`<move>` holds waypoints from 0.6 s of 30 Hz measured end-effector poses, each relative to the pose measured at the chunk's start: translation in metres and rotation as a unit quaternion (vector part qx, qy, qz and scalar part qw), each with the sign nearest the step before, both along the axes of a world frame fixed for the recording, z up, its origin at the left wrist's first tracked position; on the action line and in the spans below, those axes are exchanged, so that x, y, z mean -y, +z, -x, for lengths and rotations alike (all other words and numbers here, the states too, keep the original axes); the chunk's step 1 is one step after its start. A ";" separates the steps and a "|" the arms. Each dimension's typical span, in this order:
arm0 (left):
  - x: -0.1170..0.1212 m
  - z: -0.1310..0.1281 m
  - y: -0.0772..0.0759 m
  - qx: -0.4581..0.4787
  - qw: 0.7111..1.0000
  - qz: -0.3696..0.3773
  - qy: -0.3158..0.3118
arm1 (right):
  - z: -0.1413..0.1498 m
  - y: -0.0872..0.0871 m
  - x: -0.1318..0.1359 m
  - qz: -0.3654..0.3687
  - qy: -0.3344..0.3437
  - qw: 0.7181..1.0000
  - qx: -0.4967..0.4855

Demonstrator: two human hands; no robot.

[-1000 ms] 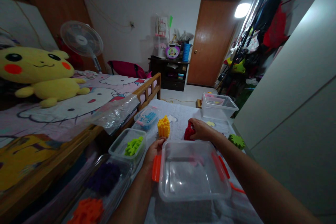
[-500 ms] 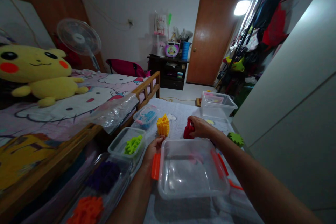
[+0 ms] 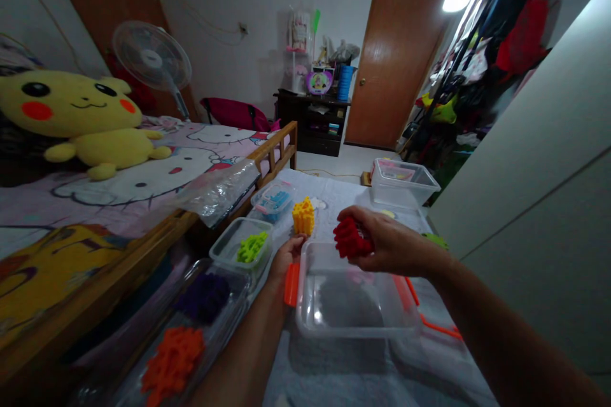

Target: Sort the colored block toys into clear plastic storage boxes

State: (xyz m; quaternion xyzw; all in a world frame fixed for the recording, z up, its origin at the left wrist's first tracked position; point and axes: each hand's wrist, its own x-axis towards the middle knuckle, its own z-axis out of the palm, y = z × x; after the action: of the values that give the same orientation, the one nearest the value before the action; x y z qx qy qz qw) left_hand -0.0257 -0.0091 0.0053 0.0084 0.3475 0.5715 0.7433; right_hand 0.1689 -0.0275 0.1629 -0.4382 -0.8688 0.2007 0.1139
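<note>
Pale cloth (image 3: 317,388) spreads beneath a clear box (image 3: 344,305); over its far rim, the right hand (image 3: 394,241) is clasped around red pieces (image 3: 351,238), while the left hand (image 3: 286,257), partly curled, is at its far-left corner, grip unclear.

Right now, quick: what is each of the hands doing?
Left hand: at the box's far left corner; whether it grips cannot be told.
Right hand: closed, holding the red pieces.
</note>
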 end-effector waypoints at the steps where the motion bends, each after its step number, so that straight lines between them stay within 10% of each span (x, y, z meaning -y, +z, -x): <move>1: 0.000 0.000 -0.001 0.001 1.000 -0.003 0.002 | 0.006 -0.004 0.009 0.027 0.025 0.999 0.007; 10: -0.003 0.000 -0.004 0.001 1.000 -0.010 0.008 | 0.045 -0.075 0.020 0.079 0.131 0.973 0.175; 18: -0.005 0.002 -0.005 -0.008 1.000 -0.009 0.012 | 0.056 -0.105 0.019 0.039 0.127 0.974 0.184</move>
State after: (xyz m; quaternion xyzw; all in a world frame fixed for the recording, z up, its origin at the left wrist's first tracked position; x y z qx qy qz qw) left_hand -0.0279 -0.0045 0.0000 0.0160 0.3484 0.5833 0.7335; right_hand 0.1129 -0.0460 0.0578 -0.3574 -0.9150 0.1631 -0.0915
